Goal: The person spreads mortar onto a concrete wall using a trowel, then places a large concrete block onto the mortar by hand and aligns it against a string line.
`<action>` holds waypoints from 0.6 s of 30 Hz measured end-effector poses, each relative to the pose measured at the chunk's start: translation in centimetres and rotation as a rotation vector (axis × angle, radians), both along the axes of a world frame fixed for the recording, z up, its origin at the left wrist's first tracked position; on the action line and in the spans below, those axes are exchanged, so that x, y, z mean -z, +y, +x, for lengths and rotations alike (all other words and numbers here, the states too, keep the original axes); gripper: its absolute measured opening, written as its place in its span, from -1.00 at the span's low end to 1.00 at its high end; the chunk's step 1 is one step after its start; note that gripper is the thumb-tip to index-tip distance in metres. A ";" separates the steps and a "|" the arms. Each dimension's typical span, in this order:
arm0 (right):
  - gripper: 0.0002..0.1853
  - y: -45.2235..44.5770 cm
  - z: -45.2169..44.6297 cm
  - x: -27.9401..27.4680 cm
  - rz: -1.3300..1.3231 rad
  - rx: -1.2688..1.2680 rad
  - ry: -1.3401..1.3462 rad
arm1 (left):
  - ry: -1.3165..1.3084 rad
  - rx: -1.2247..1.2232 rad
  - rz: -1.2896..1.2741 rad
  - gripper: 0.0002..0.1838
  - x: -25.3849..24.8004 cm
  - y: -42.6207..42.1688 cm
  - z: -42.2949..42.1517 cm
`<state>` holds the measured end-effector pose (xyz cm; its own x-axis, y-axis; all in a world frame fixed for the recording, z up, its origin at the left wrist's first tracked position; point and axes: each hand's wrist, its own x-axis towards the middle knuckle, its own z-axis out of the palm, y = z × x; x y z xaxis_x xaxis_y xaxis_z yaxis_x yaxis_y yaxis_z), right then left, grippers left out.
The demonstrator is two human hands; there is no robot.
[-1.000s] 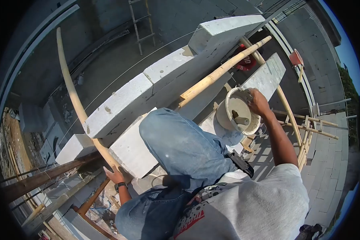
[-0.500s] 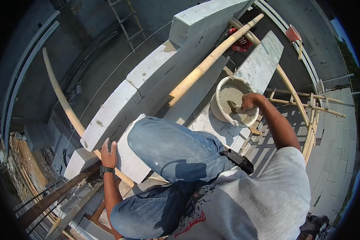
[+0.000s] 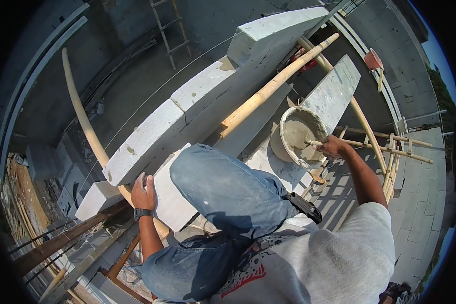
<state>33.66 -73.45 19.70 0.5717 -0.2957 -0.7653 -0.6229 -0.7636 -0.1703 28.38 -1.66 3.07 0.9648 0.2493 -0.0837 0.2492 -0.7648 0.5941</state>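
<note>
My right hand [image 3: 333, 147] is closed round the handle of a trowel [image 3: 314, 143] at the right rim of a bucket. Its blade is largely hidden in the wet grey mortar [image 3: 296, 133]. The pale bucket [image 3: 277, 144] leans slightly, its rim smeared with mortar. My left hand [image 3: 144, 191], wearing a watch, has its fingers stretched out close to the near end of the pale block wall [image 3: 146, 136]. A loose white block [image 3: 171, 197] lies between that hand and my knee; whether the palm presses on it I cannot tell.
Bamboo poles [image 3: 281, 83] cross beside the wall, and another pole [image 3: 83, 119] passes near my left hand. A grey plank [image 3: 334, 86] extends beyond the bucket. A taut string [image 3: 152, 109] runs along the wall's far side. A red scoop [image 3: 373, 59] sits on a distant ledge.
My right hand has drawn back from over the mortar to the bucket's right rim, and the trowel blade shows less. The left hand stays by the wall's end. The whole view has shifted slightly.
</note>
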 end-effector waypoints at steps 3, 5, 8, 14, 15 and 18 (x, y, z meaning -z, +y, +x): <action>-0.47 0.1 -4.9 -1.8 0.062 0.261 -0.071 | -0.015 -0.019 0.005 -0.39 -0.1 -0.2 0.2; -0.46 0.8 -8.0 -2.2 0.086 0.368 -0.162 | -0.008 -0.029 -0.013 -0.40 -0.1 -0.2 0.1; -0.49 0.6 -11.7 -1.6 0.163 0.400 -0.329 | -0.012 -0.025 -0.032 -0.42 0.2 -0.2 0.1; -0.60 3.9 -10.1 -1.1 0.320 0.299 -0.535 | -0.082 0.010 0.056 -0.46 0.0 -0.4 -0.2; -0.60 4.1 -8.7 -0.2 0.291 0.128 -0.588 | -0.113 0.003 0.081 -0.46 -0.2 -0.5 -0.2; -0.60 7.9 -3.2 2.3 0.408 -0.005 -0.566 | -0.150 -0.072 0.130 -0.38 -1.5 -1.3 -0.8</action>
<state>30.51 -65.55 17.36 0.9161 -0.0443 -0.3985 -0.3502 -0.5725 -0.7414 27.56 -2.94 4.57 0.9432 0.3179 0.0967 0.2227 -0.8209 0.5259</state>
